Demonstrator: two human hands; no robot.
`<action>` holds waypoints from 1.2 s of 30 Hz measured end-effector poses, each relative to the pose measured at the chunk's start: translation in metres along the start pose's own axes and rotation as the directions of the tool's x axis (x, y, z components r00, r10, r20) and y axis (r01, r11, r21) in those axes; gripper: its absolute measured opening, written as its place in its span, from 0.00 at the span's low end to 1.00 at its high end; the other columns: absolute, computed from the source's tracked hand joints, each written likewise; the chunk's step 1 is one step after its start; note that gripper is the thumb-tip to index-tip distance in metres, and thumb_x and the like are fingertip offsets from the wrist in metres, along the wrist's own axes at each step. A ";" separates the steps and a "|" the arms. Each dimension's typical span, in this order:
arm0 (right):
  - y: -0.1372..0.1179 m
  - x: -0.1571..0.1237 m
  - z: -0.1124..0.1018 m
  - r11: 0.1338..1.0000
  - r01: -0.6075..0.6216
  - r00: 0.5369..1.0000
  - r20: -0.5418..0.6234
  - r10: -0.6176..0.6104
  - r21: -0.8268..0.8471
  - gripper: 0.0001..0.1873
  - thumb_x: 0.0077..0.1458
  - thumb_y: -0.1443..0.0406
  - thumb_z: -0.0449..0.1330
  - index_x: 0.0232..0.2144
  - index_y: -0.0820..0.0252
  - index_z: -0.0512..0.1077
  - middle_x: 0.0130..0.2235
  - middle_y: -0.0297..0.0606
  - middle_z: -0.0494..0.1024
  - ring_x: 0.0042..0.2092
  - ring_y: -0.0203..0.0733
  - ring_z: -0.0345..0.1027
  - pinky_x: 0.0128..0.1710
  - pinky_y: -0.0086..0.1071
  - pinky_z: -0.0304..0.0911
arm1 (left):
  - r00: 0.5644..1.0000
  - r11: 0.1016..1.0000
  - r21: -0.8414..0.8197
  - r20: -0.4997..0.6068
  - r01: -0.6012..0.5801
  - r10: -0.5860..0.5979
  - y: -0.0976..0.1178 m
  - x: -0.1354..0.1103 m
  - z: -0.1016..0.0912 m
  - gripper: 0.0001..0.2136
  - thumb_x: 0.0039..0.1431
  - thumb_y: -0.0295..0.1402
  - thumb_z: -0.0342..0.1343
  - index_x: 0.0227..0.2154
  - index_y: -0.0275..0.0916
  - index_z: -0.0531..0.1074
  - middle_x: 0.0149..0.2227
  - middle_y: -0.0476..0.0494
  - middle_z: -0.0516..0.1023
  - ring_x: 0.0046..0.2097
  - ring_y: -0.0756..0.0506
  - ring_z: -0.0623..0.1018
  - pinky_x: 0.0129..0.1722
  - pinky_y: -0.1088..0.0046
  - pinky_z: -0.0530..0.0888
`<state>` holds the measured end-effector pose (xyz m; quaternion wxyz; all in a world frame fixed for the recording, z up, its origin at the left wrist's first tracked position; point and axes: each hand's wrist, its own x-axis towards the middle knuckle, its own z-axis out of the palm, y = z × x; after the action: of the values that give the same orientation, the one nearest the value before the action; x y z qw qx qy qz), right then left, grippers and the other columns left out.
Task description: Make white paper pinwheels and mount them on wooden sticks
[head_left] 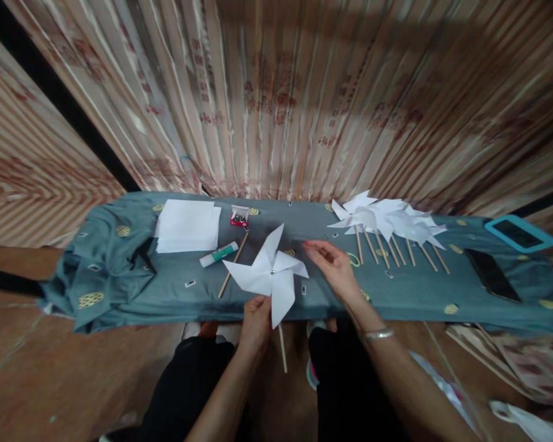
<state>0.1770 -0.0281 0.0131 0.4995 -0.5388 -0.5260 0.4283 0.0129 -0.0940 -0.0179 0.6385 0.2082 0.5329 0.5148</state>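
Observation:
A white paper pinwheel (282, 288) with a shiny pin at its centre stands over the front of the table, its wooden stick pointing down past the edge. My left hand (256, 319) is closed on it, just below and left of the centre; the blades partly hide the fingertips. To the right of the blades, apart from them, hovers my right hand (330, 263), its fingers loosely bent and nothing visible in them. Left of the pinwheel lie a loose wooden stick (233, 265) and a green-and-white glue stick (219, 254).
White paper sheets (187, 225) are stacked on the left of the cloth-covered table (175, 291). Behind the glue stick sits a small red box (239, 216) of pins. Several finished pinwheels (387, 218) overlap at right, near a dark phone (492, 274) and a blue-framed device (520, 233).

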 end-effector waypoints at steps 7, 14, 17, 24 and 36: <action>0.012 -0.036 0.012 0.999 -0.027 1.000 0.000 0.027 -0.023 0.16 0.49 0.51 0.63 0.26 0.57 0.76 0.29 0.38 0.79 0.32 0.43 0.70 0.35 0.36 0.66 | 0.991 0.991 -0.032 -0.015 -0.133 0.132 0.035 0.011 0.013 0.16 0.32 0.44 0.67 0.13 0.36 0.72 0.14 0.50 0.70 0.21 0.50 0.69 0.23 0.75 0.63; 0.018 -0.046 0.039 0.973 -0.193 0.899 0.421 0.123 0.129 0.13 0.46 0.54 0.66 0.29 0.57 0.76 0.27 0.32 0.75 0.29 0.36 0.66 0.31 0.31 0.61 | 0.959 0.960 -0.024 0.037 -0.279 0.279 0.052 0.032 0.032 0.13 0.38 0.42 0.65 0.18 0.35 0.75 0.19 0.49 0.75 0.23 0.50 0.71 0.25 0.76 0.65; 0.020 -0.047 0.047 0.962 -0.235 0.904 0.394 0.165 0.137 0.12 0.44 0.56 0.67 0.22 0.58 0.73 0.22 0.29 0.70 0.25 0.34 0.61 0.27 0.29 0.57 | 0.966 0.967 -0.007 0.050 -0.253 0.253 0.046 0.037 0.033 0.14 0.38 0.42 0.65 0.17 0.35 0.75 0.17 0.50 0.73 0.21 0.52 0.67 0.23 0.76 0.63; 0.016 -0.031 0.041 0.969 -0.212 0.933 0.321 0.161 0.130 0.14 0.43 0.53 0.67 0.23 0.57 0.73 0.24 0.32 0.75 0.27 0.36 0.66 0.28 0.31 0.62 | 0.957 0.963 0.031 0.122 -0.269 0.263 0.038 0.044 0.020 0.15 0.37 0.38 0.67 0.30 0.36 0.82 0.30 0.43 0.82 0.36 0.44 0.77 0.40 0.71 0.70; 0.016 -0.019 0.028 0.996 -0.083 0.962 0.266 0.069 0.042 0.13 0.49 0.54 0.64 0.28 0.59 0.77 0.27 0.34 0.78 0.29 0.37 0.69 0.30 0.31 0.63 | 0.972 0.978 0.070 0.138 -0.199 0.188 0.038 0.052 0.015 0.12 0.31 0.35 0.70 0.25 0.38 0.82 0.25 0.45 0.81 0.31 0.46 0.77 0.37 0.71 0.72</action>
<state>0.1501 -0.0437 -0.0076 0.4223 -0.4834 -0.5553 0.5288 0.0049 -0.0294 -0.0054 0.6097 0.3187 0.4880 0.5371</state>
